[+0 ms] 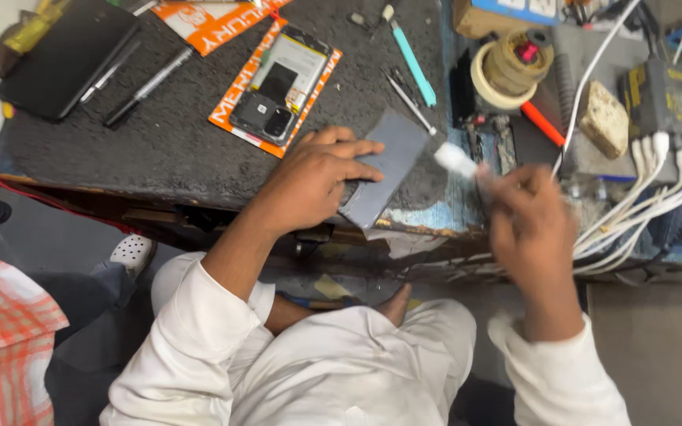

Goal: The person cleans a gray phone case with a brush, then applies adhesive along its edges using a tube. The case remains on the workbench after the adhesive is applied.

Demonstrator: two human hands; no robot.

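Left hand (313, 177) presses spread fingers onto the flat grey rectangular phone panel (388, 162); right of the panel, the blurred right hand (530, 225) pinches a small white plug (455, 158).

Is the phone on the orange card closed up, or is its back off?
Back off. The phone lies on the orange card with its battery and camera module exposed. The left hand rests on a separate grey panel nearby.

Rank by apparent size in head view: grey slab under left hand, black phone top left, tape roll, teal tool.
1. Black phone
2. Grey slab, partly covered by the left hand, so close to the phone; unsure
3. Tape roll
4. Teal tool, long but thin
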